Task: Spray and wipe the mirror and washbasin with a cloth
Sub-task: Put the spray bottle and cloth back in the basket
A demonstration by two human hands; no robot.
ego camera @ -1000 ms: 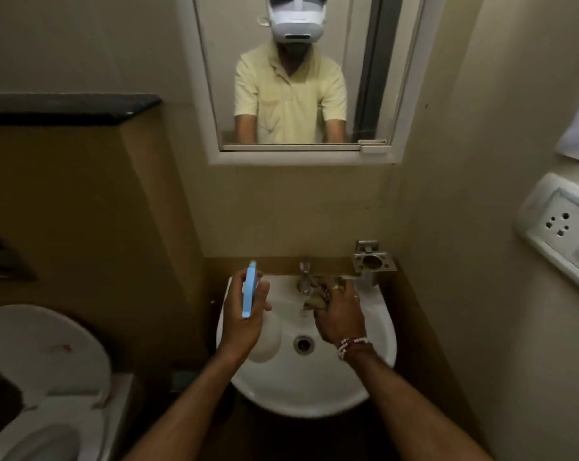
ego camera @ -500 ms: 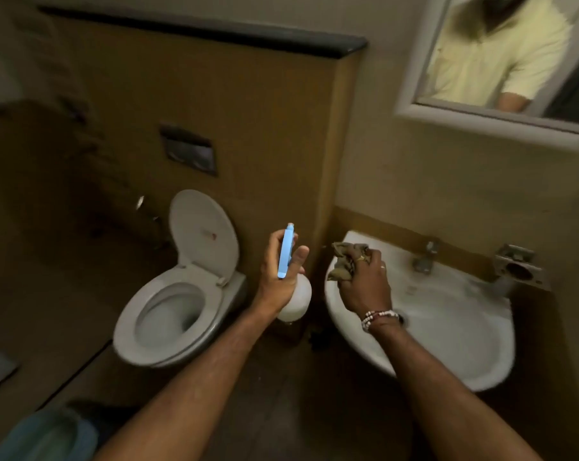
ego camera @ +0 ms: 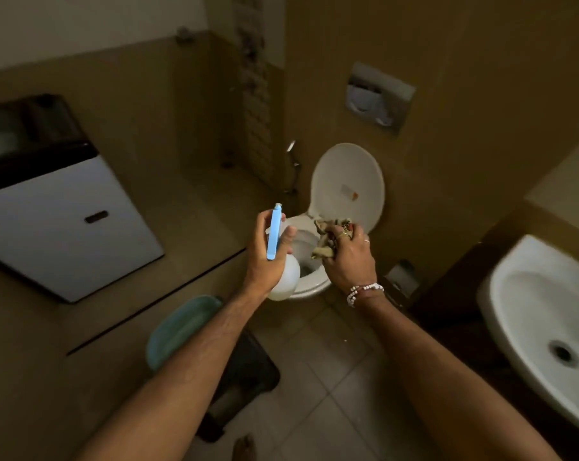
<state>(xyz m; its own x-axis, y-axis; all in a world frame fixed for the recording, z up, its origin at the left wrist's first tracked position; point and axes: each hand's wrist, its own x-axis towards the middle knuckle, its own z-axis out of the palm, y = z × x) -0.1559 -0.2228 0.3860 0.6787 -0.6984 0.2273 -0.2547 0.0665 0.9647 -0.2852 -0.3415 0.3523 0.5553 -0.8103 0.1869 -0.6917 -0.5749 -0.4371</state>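
Change: view swung off the mirror, now faces the toilet (ego camera: 314, 261); washbasin (ego camera: 527, 314) sits far right of it.
L hand (ego camera: 265, 257): wrapped round spray bottle (ego camera: 283, 277), over toilet bowl.
R hand (ego camera: 348, 257): bunched on cloth (ego camera: 324, 237), beside the bottle.
Meaning: prob. wiping done or paused, mirror out of view.

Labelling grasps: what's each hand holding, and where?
Left hand: spray bottle, grip around its neck below the blue trigger. Right hand: bunched cloth, fingers closed on it.
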